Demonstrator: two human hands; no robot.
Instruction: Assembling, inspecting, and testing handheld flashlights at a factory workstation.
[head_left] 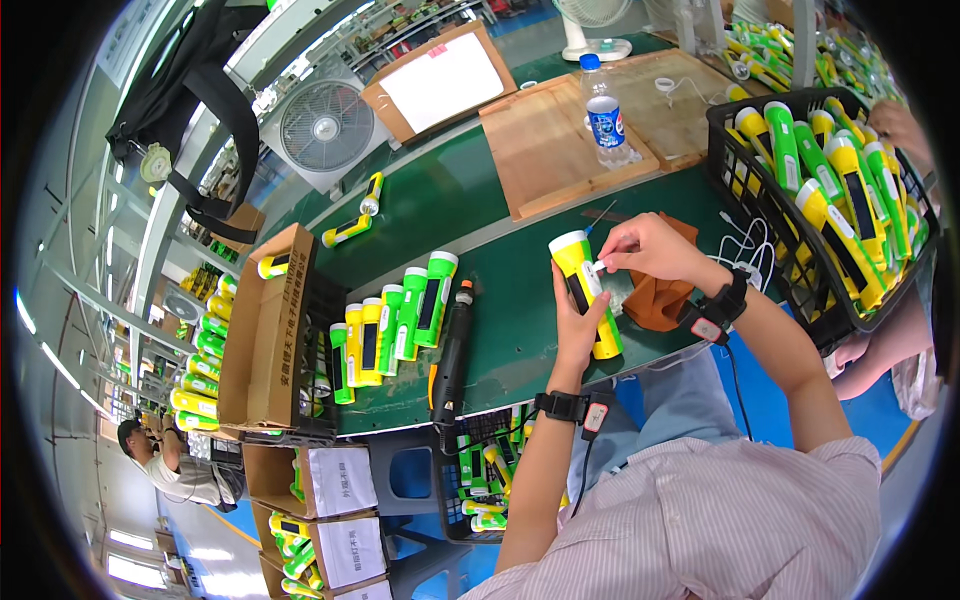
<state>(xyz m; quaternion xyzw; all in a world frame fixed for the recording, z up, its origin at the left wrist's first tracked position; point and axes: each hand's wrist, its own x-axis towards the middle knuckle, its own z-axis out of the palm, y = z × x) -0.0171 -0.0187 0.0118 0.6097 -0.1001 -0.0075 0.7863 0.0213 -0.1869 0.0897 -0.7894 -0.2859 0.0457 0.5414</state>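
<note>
A yellow flashlight (575, 262) with a green tail and a dark panel stands tilted over the bench's front part. My left hand (577, 328) is wrapped round its body from below. Against its side, the fingers of my right hand (652, 248) pinch a small white plug (599, 267); whether it is inserted cannot be made out. Beneath my right hand lies a crumpled brown cloth (660, 298). White cables (752, 250) lie tangled to its right. Left of my hands, several green and yellow flashlights (408, 315) line up beside a black power screwdriver (454, 350).
A black crate (722, 165) full of flashlights stands at the right, near another person's hand (897, 125). A bottle (605, 120) rests on wooden boards (540, 150) behind. Cardboard box (262, 355) stands at left; two flashlights (350, 230) lie far back. Below the bench sits another crate (455, 525).
</note>
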